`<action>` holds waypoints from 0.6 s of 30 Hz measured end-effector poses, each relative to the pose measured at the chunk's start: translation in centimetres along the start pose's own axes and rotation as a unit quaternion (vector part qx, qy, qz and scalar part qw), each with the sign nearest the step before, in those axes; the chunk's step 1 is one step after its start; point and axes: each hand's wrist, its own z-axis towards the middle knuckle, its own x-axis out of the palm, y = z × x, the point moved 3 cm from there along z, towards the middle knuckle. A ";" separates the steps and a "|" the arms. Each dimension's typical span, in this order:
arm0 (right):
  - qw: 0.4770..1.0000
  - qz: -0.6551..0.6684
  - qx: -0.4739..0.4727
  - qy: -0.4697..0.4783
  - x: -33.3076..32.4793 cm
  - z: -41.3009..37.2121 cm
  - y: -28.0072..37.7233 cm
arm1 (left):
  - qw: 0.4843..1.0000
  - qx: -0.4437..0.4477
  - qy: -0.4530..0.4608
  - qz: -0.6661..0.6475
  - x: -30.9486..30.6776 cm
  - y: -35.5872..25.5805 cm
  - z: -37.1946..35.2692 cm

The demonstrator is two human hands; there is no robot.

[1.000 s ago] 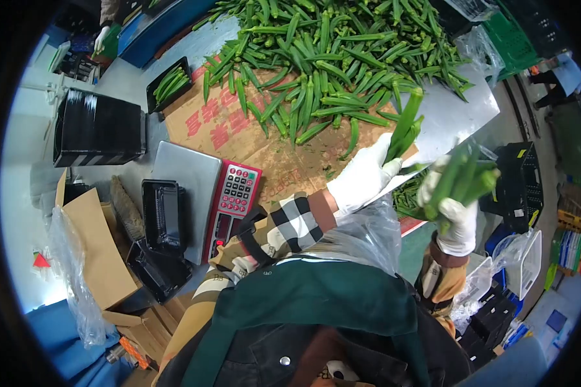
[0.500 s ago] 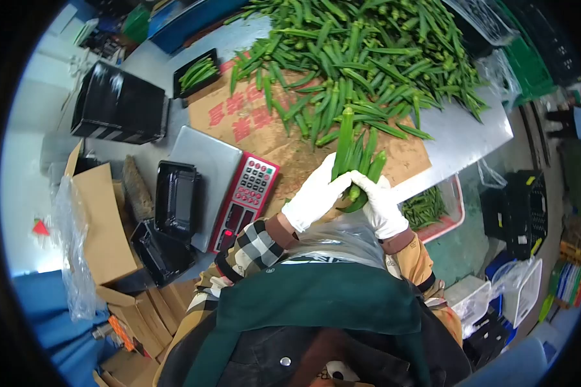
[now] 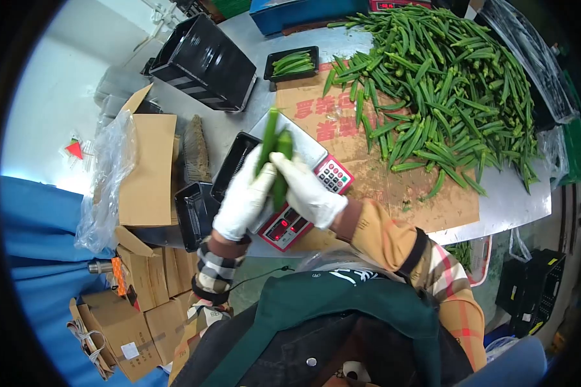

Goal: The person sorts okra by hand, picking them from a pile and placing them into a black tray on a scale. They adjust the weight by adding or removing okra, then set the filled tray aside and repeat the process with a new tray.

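Both my hands wear white gloves and hold okra pods [image 3: 281,162] together over the weighing scale [image 3: 334,173]. My left hand [image 3: 244,197] is closed around the pods from the left, one long pod standing up above it. From the right, my right hand [image 3: 305,187] grips the same small bunch, fingers pressed against it. The scale has a red keypad side and a lit red display, partly covered by my hands. An empty-looking black tray [image 3: 235,164] lies on the scale's left part, behind my left hand. A second black tray [image 3: 195,213] sits just left of it.
A large heap of okra [image 3: 445,97] covers the right of the table on flattened cardboard [image 3: 368,187]. A filled black tray [image 3: 292,64] stands beyond the scale. Stacked black trays [image 3: 206,61] and an open cardboard box [image 3: 147,168] are to the left.
My hands have carried the okra pods leftward from in front of the heap to above the scale. The view has turned left too.
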 end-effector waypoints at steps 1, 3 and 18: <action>0.998 0.005 0.025 0.053 2.0 0.6 0.4 | 1.000 -0.013 -0.013 0.016 -1.9 0.0 0.0; 0.990 -0.115 0.078 0.009 3.4 1.3 0.2 | 0.999 -0.022 -0.024 -0.003 -5.4 1.6 0.4; 0.928 0.030 -0.076 -0.363 -29.6 -22.7 9.1 | 0.925 -0.017 -0.376 0.057 -12.5 15.1 -3.5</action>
